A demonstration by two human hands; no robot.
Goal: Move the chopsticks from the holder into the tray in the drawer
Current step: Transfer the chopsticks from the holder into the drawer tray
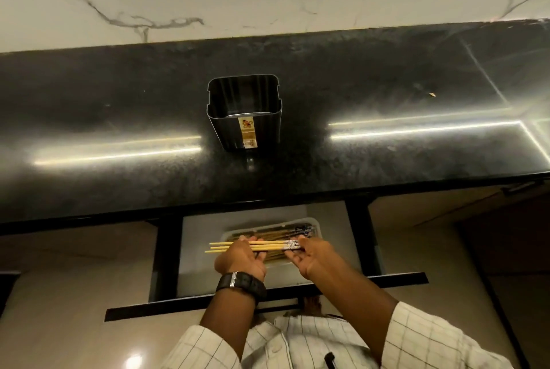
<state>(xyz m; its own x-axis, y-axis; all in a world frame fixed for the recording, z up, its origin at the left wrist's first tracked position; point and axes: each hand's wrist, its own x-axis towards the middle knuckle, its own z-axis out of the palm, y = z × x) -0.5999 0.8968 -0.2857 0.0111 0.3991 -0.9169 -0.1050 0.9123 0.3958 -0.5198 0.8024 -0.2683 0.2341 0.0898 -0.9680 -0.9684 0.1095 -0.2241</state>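
Chopsticks: a small bundle of pale yellow wooden chopsticks with patterned blue-white ends (pixel 253 246), held level just above the tray, long axis running left to right.
Left hand (pixel 242 258): wearing a black wristwatch, fingers curled under the plain tips, gripping the bundle.
Right hand (pixel 311 258): fingers closed around the patterned ends, gripping the same bundle.
Tray: a shallow translucent plastic tray (pixel 312 221) in the open drawer (pixel 196 249), already holding more chopsticks lying the same way.
Holder: a black ribbed square container with a coloured label (pixel 244 112) on the dark granite counter (pixel 119 118), apparently empty, well beyond the hands.
Key relation: bundle lies parallel to the tray directly beneath; both hands equally near, so a straight lowering looks enough.
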